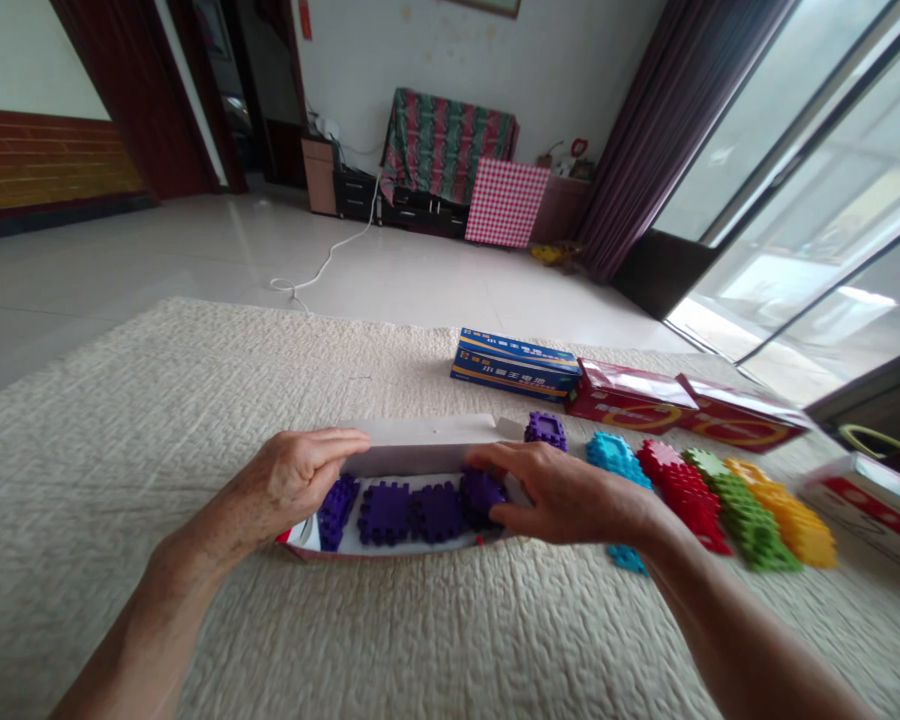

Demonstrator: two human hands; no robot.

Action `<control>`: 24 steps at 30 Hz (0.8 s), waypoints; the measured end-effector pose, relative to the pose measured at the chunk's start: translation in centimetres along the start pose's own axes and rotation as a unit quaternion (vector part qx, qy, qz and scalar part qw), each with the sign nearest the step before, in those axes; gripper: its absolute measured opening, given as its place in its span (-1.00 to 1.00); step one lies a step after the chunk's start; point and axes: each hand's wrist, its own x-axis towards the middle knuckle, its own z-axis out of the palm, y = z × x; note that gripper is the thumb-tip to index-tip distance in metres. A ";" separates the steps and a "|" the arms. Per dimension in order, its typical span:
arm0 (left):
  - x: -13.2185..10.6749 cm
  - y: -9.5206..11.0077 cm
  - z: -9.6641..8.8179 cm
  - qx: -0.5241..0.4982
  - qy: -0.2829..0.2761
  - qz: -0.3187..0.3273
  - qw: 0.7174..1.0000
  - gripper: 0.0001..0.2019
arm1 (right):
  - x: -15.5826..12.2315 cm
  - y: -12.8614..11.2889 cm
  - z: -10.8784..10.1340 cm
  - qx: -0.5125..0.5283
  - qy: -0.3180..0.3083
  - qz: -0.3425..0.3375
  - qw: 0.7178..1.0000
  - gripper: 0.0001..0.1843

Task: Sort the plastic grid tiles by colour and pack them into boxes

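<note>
A long open cardboard box [420,435] lies on a cream quilted cover in front of me, with several purple foam puzzle pieces [409,512] laid flat inside. My left hand [289,480] grips the box's left end, fingers curled over the raised flap. My right hand [562,492] rests at the box's right end, fingers closed on a purple piece [481,492] inside it. One more purple piece [546,430] lies just outside, behind my right hand.
Rows of blue [615,458], red [682,490], green [742,510] and orange [784,515] foam pieces lie to the right. A blue box [514,364], two red boxes [630,397] and another box [874,505] sit behind. Tiled floor, cable and cabinet lie beyond.
</note>
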 end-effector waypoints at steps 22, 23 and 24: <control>0.0 0.0 -0.1 0.021 -0.002 0.015 1.000 -0.63 | 0.6 0.5 1.3 -0.078 -0.027 0.033 0.996 -0.61; 0.0 0.0 -0.1 0.020 -0.002 0.014 1.000 -0.63 | 0.5 0.5 1.4 -0.076 -0.018 0.028 0.997 -0.61; 0.0 0.0 -0.1 0.018 -0.001 0.014 1.000 -0.63 | 0.3 0.5 1.4 -0.073 -0.008 0.026 0.997 -0.61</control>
